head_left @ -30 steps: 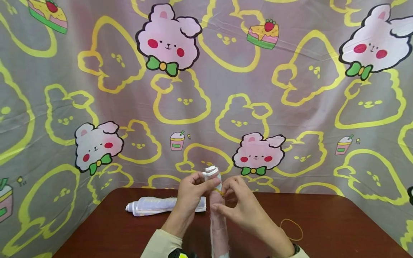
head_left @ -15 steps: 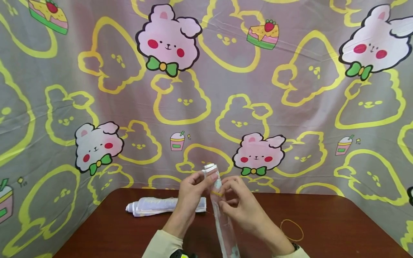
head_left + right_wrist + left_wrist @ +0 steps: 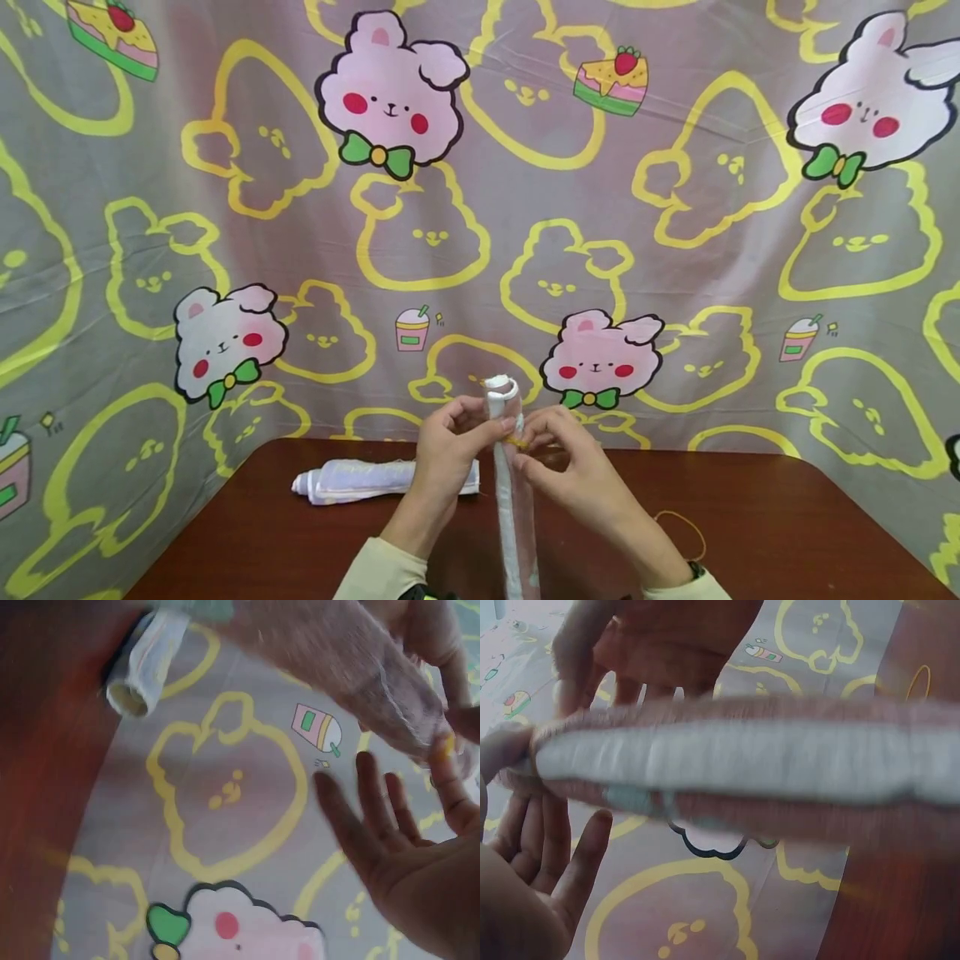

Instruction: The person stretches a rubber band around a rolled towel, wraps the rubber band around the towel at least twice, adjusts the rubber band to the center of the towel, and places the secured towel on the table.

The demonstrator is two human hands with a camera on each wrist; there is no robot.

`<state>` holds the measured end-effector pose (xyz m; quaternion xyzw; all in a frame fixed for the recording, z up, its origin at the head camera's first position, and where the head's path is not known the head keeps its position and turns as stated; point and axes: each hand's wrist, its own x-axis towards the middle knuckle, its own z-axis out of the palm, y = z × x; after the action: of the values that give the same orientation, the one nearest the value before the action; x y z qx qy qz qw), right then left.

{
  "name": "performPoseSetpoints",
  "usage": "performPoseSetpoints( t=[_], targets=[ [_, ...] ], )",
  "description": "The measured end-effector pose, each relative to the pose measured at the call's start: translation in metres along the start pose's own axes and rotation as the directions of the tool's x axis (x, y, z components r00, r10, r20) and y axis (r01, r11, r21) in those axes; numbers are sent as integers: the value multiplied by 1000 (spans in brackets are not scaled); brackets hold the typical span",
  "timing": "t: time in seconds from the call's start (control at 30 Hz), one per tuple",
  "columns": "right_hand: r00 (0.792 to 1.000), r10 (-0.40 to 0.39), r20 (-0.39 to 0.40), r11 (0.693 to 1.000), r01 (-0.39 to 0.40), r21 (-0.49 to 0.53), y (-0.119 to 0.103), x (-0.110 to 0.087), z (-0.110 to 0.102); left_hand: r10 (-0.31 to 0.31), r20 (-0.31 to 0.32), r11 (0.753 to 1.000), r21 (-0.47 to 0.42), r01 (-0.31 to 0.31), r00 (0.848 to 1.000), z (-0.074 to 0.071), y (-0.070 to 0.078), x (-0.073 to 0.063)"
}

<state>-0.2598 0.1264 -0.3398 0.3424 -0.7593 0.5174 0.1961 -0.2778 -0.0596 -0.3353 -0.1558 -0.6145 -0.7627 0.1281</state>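
Note:
A rolled towel (image 3: 513, 508), pinkish with a white strip down its length, stands upright between my hands. My left hand (image 3: 448, 442) grips it near the top, thumb across the front. A yellow rubber band (image 3: 517, 442) sits at the roll just below that thumb. From the right side, my right hand (image 3: 566, 454) pinches the band between thumb and fingers. In the left wrist view the towel (image 3: 727, 757) crosses sideways, blurred. The right wrist view shows a bit of the yellow band (image 3: 448, 745) at the right fingertips.
Another rolled towel (image 3: 360, 481), pale lilac and white, lies on the dark red-brown table (image 3: 247, 533) behind my left forearm. A loose rubber band (image 3: 686, 529) lies right of my right forearm, partly covered by it. A cartoon-print curtain (image 3: 480, 208) hangs behind the table.
The rolled towel has turned and its top has shifted slightly up and right; its lower end swung right, then partly back. The right forearm now covers part of the loose rubber band.

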Motion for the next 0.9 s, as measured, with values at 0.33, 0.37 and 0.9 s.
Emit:
performPoseSetpoints(
  t=[0.33,0.37,0.9],
  targets=[
    [975,-213,-70,961,196,-195,-3,-1,14,-2,-123,998,66,10,992,4,1,-3],
    [970,-234,-66,958,218,-187,-3,-1,15,-2,-135,998,67,11,991,4,1,-3],
    [969,241,60,906,-246,343,-11,0,1,-36,217,998,50,26,976,-11,1,1]
  ],
)
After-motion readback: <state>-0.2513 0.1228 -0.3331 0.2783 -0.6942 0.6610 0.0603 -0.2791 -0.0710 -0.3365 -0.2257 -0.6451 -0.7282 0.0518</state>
